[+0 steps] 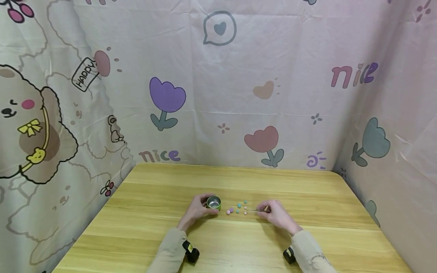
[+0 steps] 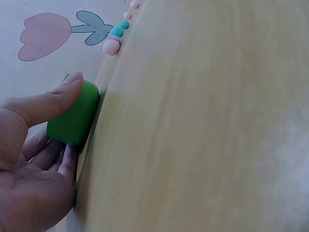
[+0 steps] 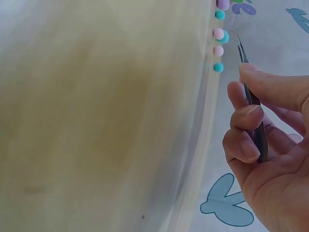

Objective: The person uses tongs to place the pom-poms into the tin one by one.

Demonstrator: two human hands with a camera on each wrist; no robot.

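Observation:
My left hand (image 1: 198,208) grips a small round tin (image 1: 214,204), silvery inside and green outside, with thumb and fingers around its sides. The tin's green wall (image 2: 77,116) shows under the thumb in the left wrist view. Dark tweezers (image 3: 244,57) with thin bent tips are pinched in my right hand (image 1: 275,214). Their tips point left, close to two small pale pink balls (image 1: 245,213). Between tin and tweezers lie several more little balls: a purple one (image 1: 231,209), a pink one (image 1: 228,212) and some teal ones (image 1: 239,205).
Everything rests on a wood-grain table (image 1: 170,182). A printed cloth (image 1: 218,76) hangs behind it and along both sides. Each wrist carries a black camera (image 1: 192,254) over a beige sleeve (image 1: 172,246).

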